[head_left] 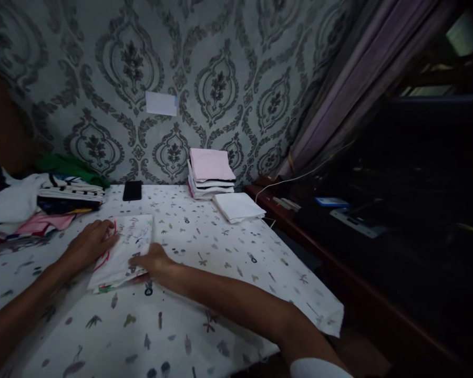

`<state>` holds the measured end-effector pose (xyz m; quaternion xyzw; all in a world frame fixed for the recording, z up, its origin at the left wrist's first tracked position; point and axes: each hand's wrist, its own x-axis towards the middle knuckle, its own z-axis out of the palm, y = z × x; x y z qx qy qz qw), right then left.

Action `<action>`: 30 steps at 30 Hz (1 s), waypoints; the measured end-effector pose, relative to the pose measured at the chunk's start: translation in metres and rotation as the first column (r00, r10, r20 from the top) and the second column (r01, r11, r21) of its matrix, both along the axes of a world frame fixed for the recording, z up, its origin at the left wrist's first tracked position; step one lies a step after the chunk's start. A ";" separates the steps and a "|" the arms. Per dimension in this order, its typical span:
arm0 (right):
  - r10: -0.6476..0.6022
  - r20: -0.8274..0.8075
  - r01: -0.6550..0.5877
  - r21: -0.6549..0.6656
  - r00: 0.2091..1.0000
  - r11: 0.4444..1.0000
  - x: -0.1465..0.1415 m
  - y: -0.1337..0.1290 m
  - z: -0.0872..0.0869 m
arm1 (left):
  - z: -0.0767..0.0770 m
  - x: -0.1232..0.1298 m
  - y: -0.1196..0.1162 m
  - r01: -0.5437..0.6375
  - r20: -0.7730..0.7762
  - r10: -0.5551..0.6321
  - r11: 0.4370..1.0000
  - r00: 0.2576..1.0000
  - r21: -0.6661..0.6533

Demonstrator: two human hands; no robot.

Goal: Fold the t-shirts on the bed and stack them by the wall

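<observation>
A folded white garment (128, 239) with red, green and dark print lies on the patterned table cover, between my two hands. My left hand (93, 240) grips its left edge, thumb on top. My right hand (154, 261) pinches the right edge; the thumb rests on the cloth and the other fingers are tucked partly out of sight beneath it. The garment's lower edge shows several layers.
Heaped clothes (59, 197) sit at the left. A dark phone (132, 190) lies near the wall. Toward the back stand a folded stack with a pink top (212, 165) and a folded white cloth (239, 207). A thin cable (295, 179) crosses the table's right edge.
</observation>
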<state>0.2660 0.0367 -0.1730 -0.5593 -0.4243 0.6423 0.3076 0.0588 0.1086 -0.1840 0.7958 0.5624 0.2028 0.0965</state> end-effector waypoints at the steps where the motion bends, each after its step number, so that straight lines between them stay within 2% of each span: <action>1: 0.009 -0.058 -0.011 -0.045 0.998 0.999 -0.003 -0.005 0.001 | 0.001 0.005 0.006 0.029 0.011 -0.029 0.999 1.000 0.025; 4: -0.056 -0.057 0.050 -0.093 0.997 0.994 -0.008 -0.011 0.009 | 0.005 0.026 0.024 0.141 0.133 -0.138 0.990 0.981 -0.011; 6: -0.060 0.000 0.060 -0.026 0.998 0.998 -0.004 -0.011 0.017 | 0.011 0.041 0.033 0.221 0.206 -0.204 0.973 0.957 -0.062; 8: -0.008 0.063 0.005 0.052 0.998 0.999 0.009 -0.009 0.022 | 0.021 0.053 0.037 0.330 0.220 -0.302 0.938 0.928 -0.108; 11: 0.102 0.095 -0.116 0.157 0.990 0.981 0.042 -0.008 0.028 | 0.036 0.069 0.032 0.515 0.194 -0.483 0.839 0.854 -0.179; 14: 0.163 0.020 -0.164 0.203 0.986 0.965 0.087 -0.011 0.036 | 0.049 0.082 0.021 0.582 0.248 -0.527 0.754 0.813 -0.305; 16: 0.132 -0.051 -0.121 0.176 0.990 0.977 0.118 -0.016 0.042 | 0.056 0.090 0.014 0.592 0.287 -0.518 0.689 0.806 -0.418; 19: -0.015 -0.159 0.030 0.091 0.987 0.995 0.153 -0.024 0.044 | 0.065 0.102 0.005 0.609 0.312 -0.529 0.607 0.789 -0.511; 22: -0.183 -0.260 0.202 0.049 0.948 0.978 0.173 -0.033 0.033 | 0.070 0.111 0.002 0.579 0.325 -0.489 0.576 0.810 -0.578; 24: -0.234 -0.289 0.261 0.060 0.928 0.963 0.179 -0.039 0.019 | 0.068 0.114 0.001 0.540 0.324 -0.440 0.576 0.837 -0.614; 26: -0.198 -0.268 0.230 0.096 0.943 0.968 0.183 -0.044 0.005 | 0.061 0.114 -0.001 0.499 0.366 -0.340 0.618 0.866 -0.607; 28: -0.112 -0.199 0.142 0.144 0.974 0.979 0.187 -0.047 -0.006 | 0.050 0.112 -0.005 0.446 0.453 -0.172 0.653 0.875 -0.612; 29: -0.076 -0.164 0.104 0.169 0.984 0.980 0.189 -0.049 -0.010 | 0.045 0.110 -0.008 0.421 0.496 -0.076 0.648 0.865 -0.635; 30: -0.047 -0.140 0.074 0.192 0.989 0.979 0.191 -0.050 -0.014 | 0.041 0.109 -0.011 0.407 0.523 0.007 0.619 0.853 -0.672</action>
